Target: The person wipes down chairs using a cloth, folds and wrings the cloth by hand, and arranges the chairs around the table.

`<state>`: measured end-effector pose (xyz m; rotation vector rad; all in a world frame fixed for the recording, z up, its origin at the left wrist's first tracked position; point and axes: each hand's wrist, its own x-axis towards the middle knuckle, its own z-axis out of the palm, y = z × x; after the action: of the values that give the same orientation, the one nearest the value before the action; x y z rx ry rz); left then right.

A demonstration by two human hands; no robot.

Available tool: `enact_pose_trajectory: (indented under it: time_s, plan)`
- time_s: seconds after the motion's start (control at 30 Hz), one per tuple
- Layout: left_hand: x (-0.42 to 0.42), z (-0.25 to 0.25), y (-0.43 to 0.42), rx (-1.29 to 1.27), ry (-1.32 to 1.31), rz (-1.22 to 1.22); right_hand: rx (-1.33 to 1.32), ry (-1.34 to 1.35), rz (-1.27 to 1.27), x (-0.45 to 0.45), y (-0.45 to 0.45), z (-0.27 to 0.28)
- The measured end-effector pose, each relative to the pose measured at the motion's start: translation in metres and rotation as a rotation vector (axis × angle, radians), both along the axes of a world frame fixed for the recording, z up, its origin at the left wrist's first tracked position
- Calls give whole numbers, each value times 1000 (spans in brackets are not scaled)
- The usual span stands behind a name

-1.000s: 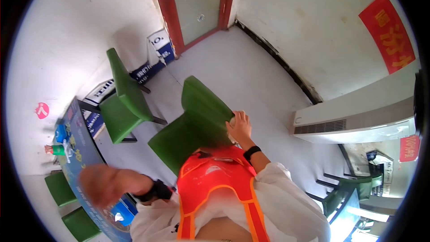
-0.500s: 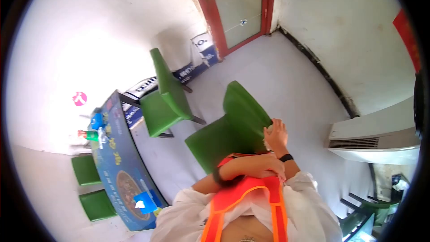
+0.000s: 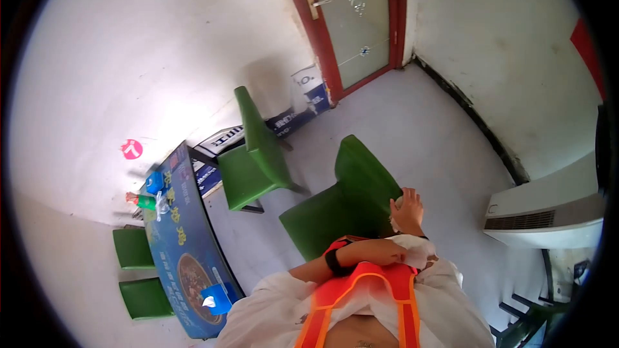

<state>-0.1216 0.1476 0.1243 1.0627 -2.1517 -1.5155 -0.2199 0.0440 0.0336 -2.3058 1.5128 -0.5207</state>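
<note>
"So, head view: where are the hands?"
"Right hand (image 3: 407,212) curled round what looks like a pale cloth (image 3: 394,223), at the near corner of the green chair's backrest (image 3: 364,180). Left hand (image 3: 389,253) at the right sleeve (image 3: 416,246); pinching or not, I can't tell."
"Step?"
"Adjusting the cuff, I'd judge; wiping would call for steady pressure."

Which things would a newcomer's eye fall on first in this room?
Probably the orange-edged red apron at the bottom centre. Just ahead stands a green chair, the right hand at the edge of its backrest. The red-framed door at the top also stands out.
</note>
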Motion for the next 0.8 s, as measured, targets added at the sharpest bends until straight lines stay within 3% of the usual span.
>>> enact_pose_trajectory:
  time_s: [0.07,0.13,0.17,0.27,0.33,0.4,0.47,0.53,0.6,0.67,0.73,0.8]
  plan:
    - [2,-1,6,68,-36,71,-7,-30,2,0,2,0]
    - [2,-4,5,-307,43,146,-24,-3,-6,1,0,1]
    - [6,-8,4,-304,59,139,-2,-1,-12,1,1,2]
    - [25,-43,-2,68,-193,395,9,18,-13,0,0,-2]
    - [50,-79,3,49,-170,499,4,-3,6,0,1,-2]
    - [73,-104,16,345,-119,601,-19,-12,7,-1,1,0]
    - [87,-63,27,53,-264,569,-30,-22,11,0,1,-1]
    - [117,-122,62,503,-291,440,-50,-13,11,0,2,-3]
    - [125,-135,99,792,-26,610,-35,-27,11,0,1,-3]
    - [136,-138,122,734,-305,577,-41,-32,9,0,0,-3]
    - [135,-154,143,916,-388,545,-27,-33,15,1,3,-5]
    - [137,-207,179,537,-663,279,-30,-23,1,2,1,-2]
